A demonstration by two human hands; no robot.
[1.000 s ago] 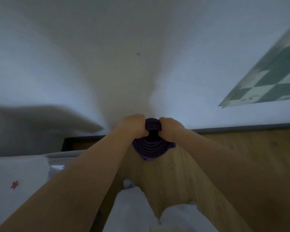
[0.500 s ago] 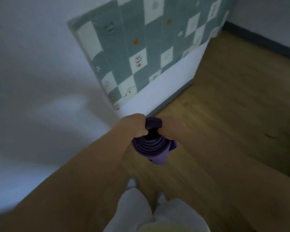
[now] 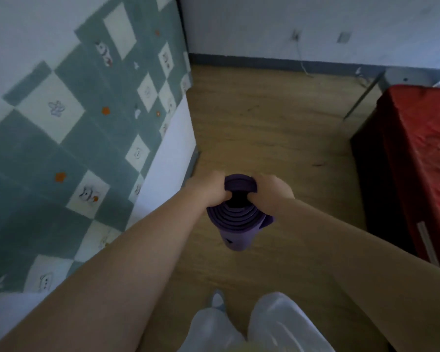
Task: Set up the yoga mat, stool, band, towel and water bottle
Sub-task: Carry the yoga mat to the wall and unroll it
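**A:** Where's the mat?

**B:** Centre of the frame. The purple yoga mat [image 3: 235, 224] is rolled up and held on end above the wooden floor [image 3: 264, 138]. The left hand [image 3: 208, 189] and right hand [image 3: 272, 190] both grip its top rim, fingers curled over the edge into the hollow core.

**A:** How should they lay it out well?

**B:** I'd say lower it first and tip it flat, loose flap underneath, then let it unroll away from the feet [image 3: 217, 301]. Dropping it from that height would probably leave it crooked.

**A:** Enough room?

**B:** A strip of bare floor runs from the feet toward the far wall [image 3: 315, 26] at the top. Left of the frame, the checkered green-and-white panel [image 3: 69, 138] crowds in; on the right edge, something draped in red cloth [image 3: 422, 158]. Upper right, a metal leg [image 3: 363, 97] slants down and a cord [image 3: 304, 64] trails by the skirting. Best kept down the middle, I reckon. Stool, band, towel, bottle: none in sight.
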